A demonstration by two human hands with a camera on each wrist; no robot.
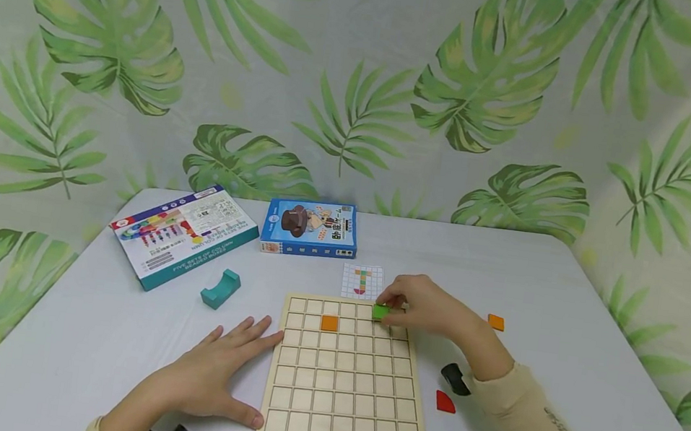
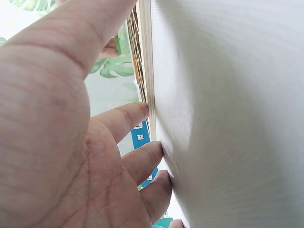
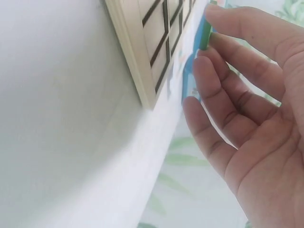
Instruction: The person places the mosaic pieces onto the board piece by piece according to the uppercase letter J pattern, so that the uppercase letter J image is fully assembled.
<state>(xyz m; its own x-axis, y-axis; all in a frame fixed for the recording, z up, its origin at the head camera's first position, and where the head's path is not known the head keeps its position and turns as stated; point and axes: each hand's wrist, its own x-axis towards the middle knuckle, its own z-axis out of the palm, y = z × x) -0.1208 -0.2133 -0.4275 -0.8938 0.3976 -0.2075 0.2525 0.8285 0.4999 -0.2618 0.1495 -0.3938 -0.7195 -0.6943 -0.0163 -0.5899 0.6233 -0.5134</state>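
A wooden grid board [image 1: 333, 381] lies on the white table, with an orange square tile [image 1: 329, 323] in its second row. My right hand [image 1: 422, 306] pinches a green tile [image 1: 380, 312] between thumb and fingertips, over the top right part of the board. In the right wrist view the green tile [image 3: 206, 34] is seen edge-on, above the board's surface. My left hand [image 1: 211, 365] is spread out at the board's left edge, its thumb and index finger touching that edge. A small card [image 1: 362, 281] with a coloured grid pattern lies just behind the board.
Right of the board lie a red quarter-round tile [image 1: 445, 402] and another orange tile [image 1: 496, 323]. A teal curved block [image 1: 221, 289] stands at the left. At the back are a white and teal box [image 1: 185, 234] and a blue box [image 1: 311, 228].
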